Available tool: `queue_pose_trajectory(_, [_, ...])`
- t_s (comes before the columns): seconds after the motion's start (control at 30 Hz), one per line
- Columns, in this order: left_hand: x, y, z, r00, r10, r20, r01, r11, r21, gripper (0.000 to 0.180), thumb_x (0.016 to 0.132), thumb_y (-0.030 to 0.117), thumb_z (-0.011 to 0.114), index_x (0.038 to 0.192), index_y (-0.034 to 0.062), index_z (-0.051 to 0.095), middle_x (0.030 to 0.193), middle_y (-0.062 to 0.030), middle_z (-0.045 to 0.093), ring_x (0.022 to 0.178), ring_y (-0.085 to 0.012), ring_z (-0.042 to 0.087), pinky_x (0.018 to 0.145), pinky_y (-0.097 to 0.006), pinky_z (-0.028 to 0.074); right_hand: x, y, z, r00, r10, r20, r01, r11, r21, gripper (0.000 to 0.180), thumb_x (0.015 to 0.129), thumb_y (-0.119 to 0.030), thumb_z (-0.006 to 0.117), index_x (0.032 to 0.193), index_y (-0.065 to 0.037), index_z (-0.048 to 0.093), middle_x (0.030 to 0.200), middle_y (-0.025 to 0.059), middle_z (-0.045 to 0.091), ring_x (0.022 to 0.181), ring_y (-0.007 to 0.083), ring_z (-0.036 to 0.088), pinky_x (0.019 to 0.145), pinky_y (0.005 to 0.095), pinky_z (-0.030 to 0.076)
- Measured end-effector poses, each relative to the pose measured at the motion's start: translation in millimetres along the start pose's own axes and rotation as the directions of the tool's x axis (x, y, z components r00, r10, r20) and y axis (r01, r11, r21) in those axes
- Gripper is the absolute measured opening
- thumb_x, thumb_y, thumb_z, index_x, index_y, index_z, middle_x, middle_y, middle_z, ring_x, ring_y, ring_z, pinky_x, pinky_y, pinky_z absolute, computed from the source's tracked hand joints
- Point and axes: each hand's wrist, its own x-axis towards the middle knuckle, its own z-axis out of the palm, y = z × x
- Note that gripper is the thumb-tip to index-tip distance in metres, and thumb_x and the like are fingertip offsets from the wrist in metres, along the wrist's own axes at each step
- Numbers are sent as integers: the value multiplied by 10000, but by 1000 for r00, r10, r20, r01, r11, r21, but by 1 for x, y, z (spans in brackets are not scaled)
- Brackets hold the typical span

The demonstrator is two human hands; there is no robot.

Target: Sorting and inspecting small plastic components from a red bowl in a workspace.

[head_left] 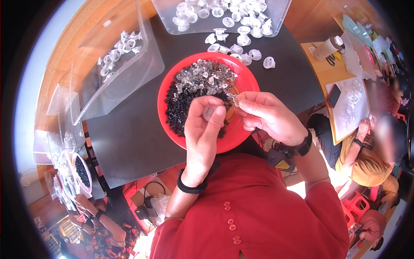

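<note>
Both hands are raised over a red basin filled with small black parts and a heap of small clear and silvery metal parts. A round white plastic piece sits pinched between the thumb and curled fingers of my left hand. Just to its right, my right hand grips a small shiny metal piece between thumb and forefinger. That metal piece is close to the white one; whether they touch I cannot tell.
A clear bin of white plastic pieces stands at the far edge of the dark table, with loose ones in front. Another clear bin is at left. People work at both sides; a wooden table holds a bottle and phone.
</note>
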Motion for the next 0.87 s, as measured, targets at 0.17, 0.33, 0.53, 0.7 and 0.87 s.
queue_pose_trajectory(0.17, [2,6,4,913,408,-12,-370,839,399,208,917,-11,580,1117,25,622,963,-39,562,780,-111,548,702,-244,471,-1,-2,-1,995,102,3,-102,993,67,201,1005,-257,521,953,-68,568,709,-77,412,580,26,341,568,209,310])
queue_pose_trajectory(0.33, [-2,6,7,901,434,19,-355,710,609,177,850,-30,635,1012,28,675,967,-60,597,842,-157,569,751,-280,464,-1,-1,-4,984,169,60,-176,972,155,202,983,-235,557,925,-48,610,802,-38,503,562,6,352,532,202,320])
queue_pose_trajectory(0.53, [3,2,4,779,626,41,-446,507,738,215,801,-41,693,995,51,673,918,-77,599,750,-176,618,629,-290,499,1,0,-8,950,259,173,-303,895,326,186,971,-253,556,906,-80,575,809,-39,478,547,17,338,505,200,285])
queue_pose_trajectory(0.7, [2,4,5,796,605,35,-443,542,714,206,793,-35,706,978,46,665,921,-76,601,724,-173,615,626,-286,497,3,2,-12,915,323,243,-396,840,371,161,951,-251,554,933,-91,554,814,-36,467,540,27,332,478,197,260])
queue_pose_trajectory(0.87, [1,4,2,840,543,15,-416,627,659,191,797,-24,712,968,45,661,920,-67,601,725,-170,615,629,-279,499,4,7,-17,908,318,273,-410,808,423,206,950,-262,546,1016,-68,527,834,-20,467,541,37,340,469,191,284])
